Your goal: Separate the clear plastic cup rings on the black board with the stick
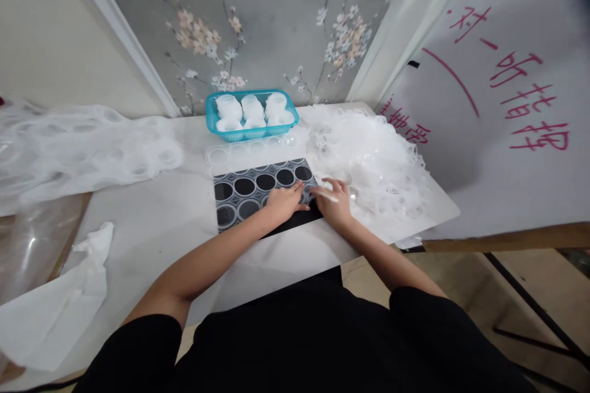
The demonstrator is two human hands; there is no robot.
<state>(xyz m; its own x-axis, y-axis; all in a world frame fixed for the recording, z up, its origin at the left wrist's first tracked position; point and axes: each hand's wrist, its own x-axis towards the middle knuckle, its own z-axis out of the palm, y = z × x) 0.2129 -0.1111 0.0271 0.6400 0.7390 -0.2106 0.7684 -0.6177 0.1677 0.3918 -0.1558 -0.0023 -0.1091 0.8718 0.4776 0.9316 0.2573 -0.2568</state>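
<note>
- presses left hand (283, 204) flat, without grasping, on ring-patterned dark sheet (236, 201), lying upon white table (175, 215)
- bends right hand (337, 206) at sheet's right edge; too blurred to tell whether grasping anything
- behind: clear ring strip (249, 148), then blue basket (276, 131) with white round pieces (229, 107)
- crowding close at right: translucent scrap heap (378, 166)
- farther left: crumpled film (92, 150), torn white paper (55, 319)
</note>
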